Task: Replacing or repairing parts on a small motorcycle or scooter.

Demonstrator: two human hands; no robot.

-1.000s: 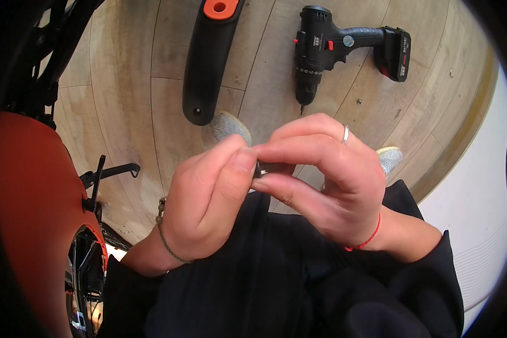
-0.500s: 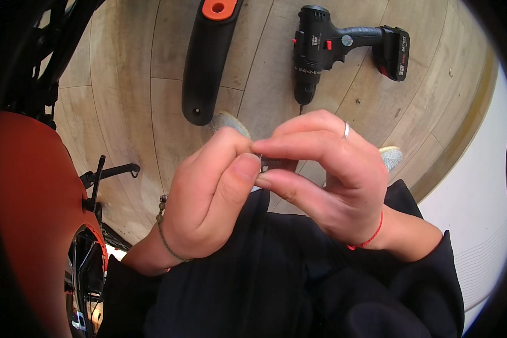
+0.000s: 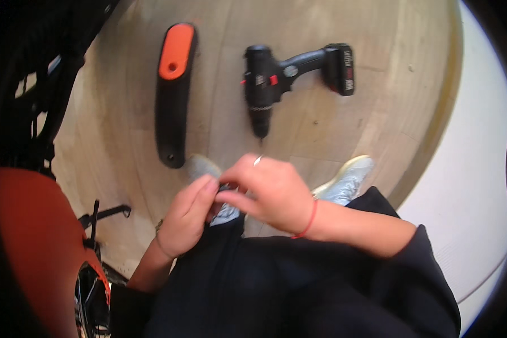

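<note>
My left hand [image 3: 184, 217] and my right hand [image 3: 269, 192] meet low in front of my body, fingertips almost touching. Both pinch at a small dark piece [image 3: 224, 189] that the fingers largely cover; its kind cannot be made out. Thumb and fingers of the left hand are closed around its near side, while the right thumb and fingers grip it from the right. Beyond my hands, a black cordless drill [image 3: 260, 84] lies on the floor with its bit pointing toward me. Left of it lies a long black mudguard-like piece [image 3: 173, 121] with an orange inset.
Wood-look floor [image 3: 298, 135] spreads ahead, bounded on the right by a white surface [image 3: 462, 186]. A large orange body [image 3: 34, 236] with black frame parts [image 3: 28, 101] stands close on my left. My light shoe [image 3: 346, 180] shows beyond my right forearm.
My hands sit lower and further left in the picture, still together on the small piece. The view has shifted, so the drill and the mudguard-like piece appear smaller and further left.
</note>
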